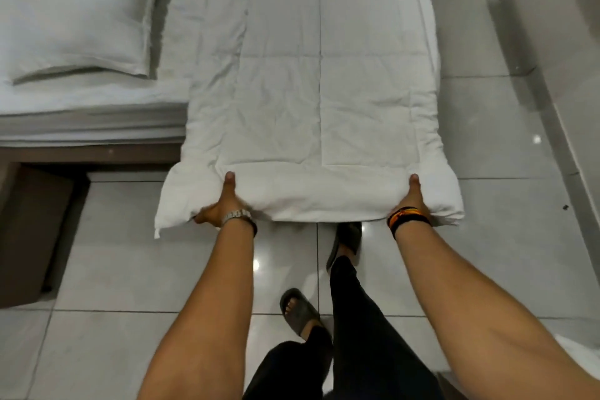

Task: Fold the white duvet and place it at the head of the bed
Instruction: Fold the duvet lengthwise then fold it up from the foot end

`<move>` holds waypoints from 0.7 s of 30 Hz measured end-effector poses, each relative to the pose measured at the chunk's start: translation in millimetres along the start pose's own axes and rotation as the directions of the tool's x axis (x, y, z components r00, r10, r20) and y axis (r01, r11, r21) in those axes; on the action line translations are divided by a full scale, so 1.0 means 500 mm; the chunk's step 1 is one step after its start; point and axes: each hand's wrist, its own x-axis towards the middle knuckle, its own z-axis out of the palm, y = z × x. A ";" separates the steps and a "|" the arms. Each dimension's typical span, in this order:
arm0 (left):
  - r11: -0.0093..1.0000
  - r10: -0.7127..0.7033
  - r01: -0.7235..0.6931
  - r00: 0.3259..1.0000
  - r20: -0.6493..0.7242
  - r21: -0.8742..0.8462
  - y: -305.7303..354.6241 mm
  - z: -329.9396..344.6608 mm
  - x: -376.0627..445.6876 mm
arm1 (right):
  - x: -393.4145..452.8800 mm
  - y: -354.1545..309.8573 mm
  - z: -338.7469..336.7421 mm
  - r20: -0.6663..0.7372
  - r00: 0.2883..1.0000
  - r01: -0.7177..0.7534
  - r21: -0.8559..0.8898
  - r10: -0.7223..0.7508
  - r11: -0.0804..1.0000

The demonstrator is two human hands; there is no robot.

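The white duvet (pixel 302 91) is folded into a long strip that runs away from me, partly over the bed and out past its edge above the floor. I hold its near end lifted. My left hand (pixel 224 201) grips the near left part, thumb on top, fingers hidden under the fabric. My right hand (pixel 414 196) grips the near right part the same way. The bed (pixel 87 107) with its white sheet lies at the left.
A white pillow (pixel 71 10) lies on the bed at the upper left. A brown bed base (pixel 29 230) stands at the lower left. Glossy grey floor tiles (pixel 493 127) surround me. My legs and dark slippers (pixel 300 310) are below the duvet's near end.
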 end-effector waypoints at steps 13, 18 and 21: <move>0.943 0.279 -0.172 0.876 0.393 -0.286 0.448 0.444 -0.094 | -0.232 -0.439 0.462 0.465 0.800 0.405 0.050 -0.380 0.913; 0.909 0.378 -0.399 0.668 0.641 -0.121 0.488 0.658 -0.014 | -0.077 -0.479 0.595 0.510 0.769 0.542 -0.200 -0.386 0.816; 0.785 0.447 -0.602 0.715 0.537 0.148 0.368 0.693 0.066 | 0.039 -0.371 0.595 0.299 0.824 0.565 -0.474 -0.480 0.675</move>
